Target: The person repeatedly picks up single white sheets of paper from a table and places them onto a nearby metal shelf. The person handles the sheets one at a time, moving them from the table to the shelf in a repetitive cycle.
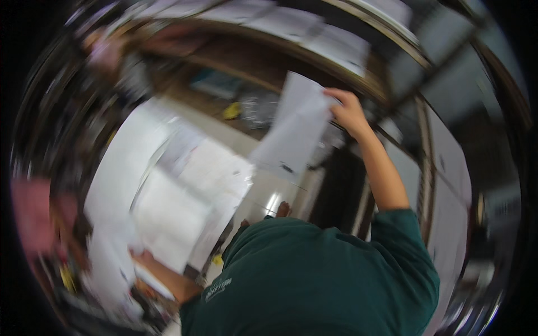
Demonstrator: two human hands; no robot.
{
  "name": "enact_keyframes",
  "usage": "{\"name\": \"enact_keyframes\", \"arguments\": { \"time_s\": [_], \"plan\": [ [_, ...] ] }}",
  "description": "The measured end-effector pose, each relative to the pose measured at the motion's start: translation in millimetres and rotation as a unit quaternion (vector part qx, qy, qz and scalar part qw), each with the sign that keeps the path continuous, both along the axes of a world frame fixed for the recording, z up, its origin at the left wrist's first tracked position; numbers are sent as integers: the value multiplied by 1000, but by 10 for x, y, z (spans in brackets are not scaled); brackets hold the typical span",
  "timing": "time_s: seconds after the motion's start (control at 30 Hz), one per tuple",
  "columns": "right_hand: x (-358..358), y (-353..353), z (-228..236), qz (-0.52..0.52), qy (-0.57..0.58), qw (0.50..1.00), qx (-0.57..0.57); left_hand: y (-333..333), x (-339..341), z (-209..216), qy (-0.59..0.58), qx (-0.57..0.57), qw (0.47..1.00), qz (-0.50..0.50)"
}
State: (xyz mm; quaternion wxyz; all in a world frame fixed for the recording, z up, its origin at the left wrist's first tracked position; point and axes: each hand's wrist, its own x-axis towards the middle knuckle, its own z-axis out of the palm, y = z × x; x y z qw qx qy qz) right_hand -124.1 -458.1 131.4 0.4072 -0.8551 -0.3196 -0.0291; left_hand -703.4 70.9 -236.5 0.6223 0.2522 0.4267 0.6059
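The person in the dark green shirt [314, 269] stands with arms spread wide, right arm out ahead, left arm low and to the side. The right hand [348, 112] is closed, thumb and fingers pinching the upper right edge of a white sheet [300, 123]. That sheet hangs slantwise between the white worktop [120, 162] and the dark racks [426, 145] on the right, its lower left corner at or very near the worktop's right edge; I can't tell whether they touch.

The left hand [144, 259] is blurred, fingers partly bent, right by some pale paper [109, 252] at the near left of the worktop. Whether it grips that paper, I can't tell.

Beyond the sheet's left edge, a clear plastic bundle [258, 109] and a yellow item [231, 111] sit close together, below a brown shelf [224, 59]. Room to move is narrow: a strip of tiled floor [263, 190] shows between worktop and racks, with the person's feet [283, 210] on it.
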Motion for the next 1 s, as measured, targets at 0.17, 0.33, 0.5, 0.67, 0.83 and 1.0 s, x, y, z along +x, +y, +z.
{"name": "enact_keyframes", "arguments": {
  "time_s": [0.17,0.33,0.5,0.67,0.83,1.0],
  "plan": [
    [132,-1278,1100,-129,78,989,-10,-328,1368,1217,-56,-93,981,163],
    [-210,-3601,1847,-349,34,936,25,-458,1969,1468,-158,7,986,-57],
    [-789,-5724,1811,-481,3,859,176,-965,2535,1669,-204,-24,971,-125],
    [-951,-6926,1248,-546,-13,803,239,-1662,3101,2317,-174,11,971,-161],
    [-818,-6712,846,-664,27,738,120,-2143,3330,2973,-168,8,970,-173],
    [-802,-6792,783,-659,54,746,83,-2167,3402,3058,-188,-10,956,-223]
  ]
}}
